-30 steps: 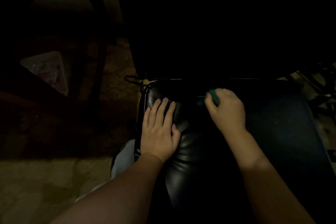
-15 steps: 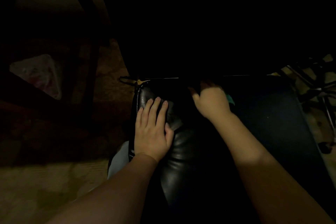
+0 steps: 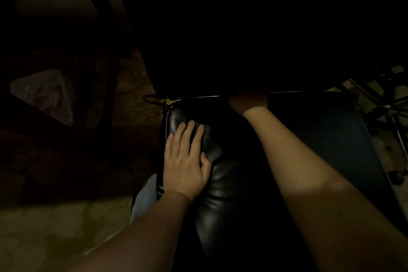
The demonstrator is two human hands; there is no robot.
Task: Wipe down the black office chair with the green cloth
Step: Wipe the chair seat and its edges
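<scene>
Largest by far, the black office chair (image 3: 220, 194), spreading from centre down to 5 o'clock: glossy padded leather catching light at centre, a flatter panel toward 4 o'clock almost lost in gloom. Next, the left forearm (image 3: 132, 238) reaching in from 7 o'clock and the right forearm (image 3: 309, 172) from 5 o'clock. At 3 o'clock, dark spokes of a wheeled base (image 3: 386, 104). At 9 o'clock, a pale plastic wrapper (image 3: 44, 95) on the floor. Just below centre, the left hand (image 3: 185, 161), laid flat with fingers straight, pressing the padded corner and gripping nothing. Just off centre toward 1 o'clock, the right hand (image 3: 247, 100), sunk in shadow at the chair's far edge; impossible to tell whether curled or flat. No sight of the green cloth, presumably under that shadowed hand. Judged as mid-wipe along the far edge. Best done by bracing with the flat palm, running long overlapping strokes along the seam, pressing into the creases, then working across toward 4 o'clock.
</scene>
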